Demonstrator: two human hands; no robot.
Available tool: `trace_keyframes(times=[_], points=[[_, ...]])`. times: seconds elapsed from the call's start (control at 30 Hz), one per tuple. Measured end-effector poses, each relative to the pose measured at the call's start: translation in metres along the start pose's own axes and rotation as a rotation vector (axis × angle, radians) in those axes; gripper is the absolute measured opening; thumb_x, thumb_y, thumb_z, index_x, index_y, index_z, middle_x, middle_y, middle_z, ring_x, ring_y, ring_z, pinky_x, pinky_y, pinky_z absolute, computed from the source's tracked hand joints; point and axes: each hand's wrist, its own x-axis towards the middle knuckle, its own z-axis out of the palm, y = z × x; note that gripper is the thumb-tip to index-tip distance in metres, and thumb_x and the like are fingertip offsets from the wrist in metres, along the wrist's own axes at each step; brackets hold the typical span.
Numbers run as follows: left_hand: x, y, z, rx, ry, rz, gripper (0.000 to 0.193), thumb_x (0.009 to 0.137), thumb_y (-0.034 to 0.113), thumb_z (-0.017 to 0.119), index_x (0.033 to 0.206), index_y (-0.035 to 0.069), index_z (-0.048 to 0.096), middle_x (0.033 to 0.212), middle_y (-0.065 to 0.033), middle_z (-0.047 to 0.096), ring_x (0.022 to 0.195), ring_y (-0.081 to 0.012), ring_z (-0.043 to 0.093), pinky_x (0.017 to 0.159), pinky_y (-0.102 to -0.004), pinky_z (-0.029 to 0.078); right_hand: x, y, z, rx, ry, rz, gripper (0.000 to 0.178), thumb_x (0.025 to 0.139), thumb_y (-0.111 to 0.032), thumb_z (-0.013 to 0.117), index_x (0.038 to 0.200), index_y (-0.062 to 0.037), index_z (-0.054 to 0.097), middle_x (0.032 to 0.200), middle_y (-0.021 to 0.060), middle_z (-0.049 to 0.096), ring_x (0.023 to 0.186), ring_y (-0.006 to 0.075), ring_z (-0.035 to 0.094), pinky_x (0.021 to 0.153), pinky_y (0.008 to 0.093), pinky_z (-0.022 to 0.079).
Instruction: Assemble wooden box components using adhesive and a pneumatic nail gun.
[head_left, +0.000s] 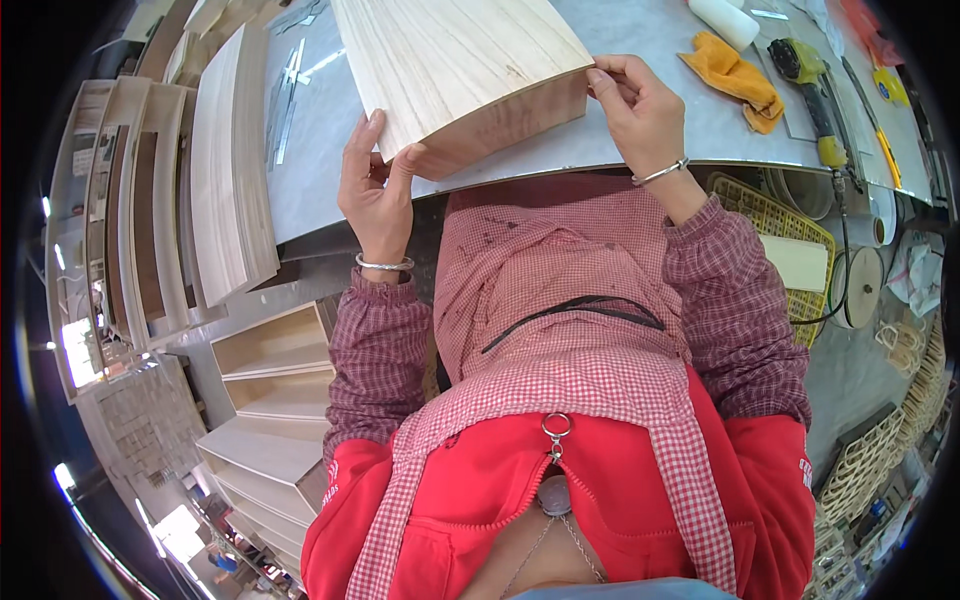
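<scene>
A pale wooden box (460, 60) with visible grain rests on the worktable, its near end face turned toward me. My left hand (378, 190) grips the box's near left corner, thumb against the end face and fingers along the side. At the near right corner, my right hand (640, 110) pinches the edge between thumb and fingers. The far end of the box runs out of the picture, and its underside is hidden.
On the grey tabletop (320, 130) lie thin strips (290, 90) at left. An orange cloth (735, 80), a white roll (725, 20), a green-and-black power tool (808, 90) and a yellow pencil-like tool (887, 158) lie right. Wooden panels (232, 170) stand left; a yellow basket (805, 240) sits below.
</scene>
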Motion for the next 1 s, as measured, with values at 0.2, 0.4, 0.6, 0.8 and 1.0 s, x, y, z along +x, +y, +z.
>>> trace_keyframes(times=[0.2,0.4,0.6,0.8,1.0], points=[[-0.0004,-0.002,-0.0038,-0.041,0.001,-0.043,0.047,0.078,0.016,0.076,0.122,0.007,0.059,0.127,-0.0134,0.055,0.07,-0.0093,0.047,0.064,-0.0201,0.044,0.0011,-0.0037,-0.0008,-0.173,0.0,-0.197,0.015,0.078,-0.005,0.065,0.092,-0.0039,0.065,0.077,0.0029,0.066,0.059,0.013,0.057,0.054,0.0234,0.045],[0.0008,-0.0046,-0.0041,0.012,0.011,0.043,0.044,0.082,0.019,0.073,0.122,0.008,0.059,0.116,-0.0063,0.062,0.07,-0.0091,0.048,0.059,-0.0199,0.049,0.0022,-0.0001,-0.0043,-0.274,-0.008,-0.307,0.017,0.082,-0.004,0.065,0.099,-0.0011,0.065,0.084,0.0034,0.069,0.066,0.0119,0.061,0.062,0.0212,0.05],[0.0013,-0.0074,-0.005,-0.011,0.009,0.05,0.044,0.082,0.018,0.073,0.122,0.008,0.059,0.112,-0.0059,0.063,0.07,-0.0091,0.048,0.059,-0.0197,0.049,-0.0011,-0.0008,0.0013,-0.195,0.048,-0.273,0.016,0.081,-0.002,0.065,0.096,-0.0016,0.066,0.084,0.0033,0.068,0.063,0.0133,0.059,0.061,0.0216,0.05],[0.0009,-0.0073,-0.0056,-0.017,0.007,0.04,0.043,0.082,0.016,0.073,0.122,0.008,0.059,0.109,-0.0056,0.064,0.069,-0.009,0.048,0.059,-0.0197,0.049,0.0029,0.0031,0.0029,-0.214,0.079,-0.356,0.016,0.077,-0.001,0.065,0.093,-0.0036,0.065,0.082,0.0025,0.066,0.058,0.0135,0.056,0.055,0.0225,0.046],[0.0007,-0.0079,-0.007,-0.026,0.006,0.031,0.043,0.082,0.016,0.073,0.122,0.008,0.059,0.108,-0.0057,0.065,0.07,-0.009,0.05,0.059,-0.0198,0.049,0.0038,0.0044,0.0036,-0.226,0.109,-0.439,0.017,0.074,0.0,0.064,0.09,-0.0061,0.064,0.078,0.0015,0.065,0.053,0.0135,0.052,0.048,0.0233,0.041]])
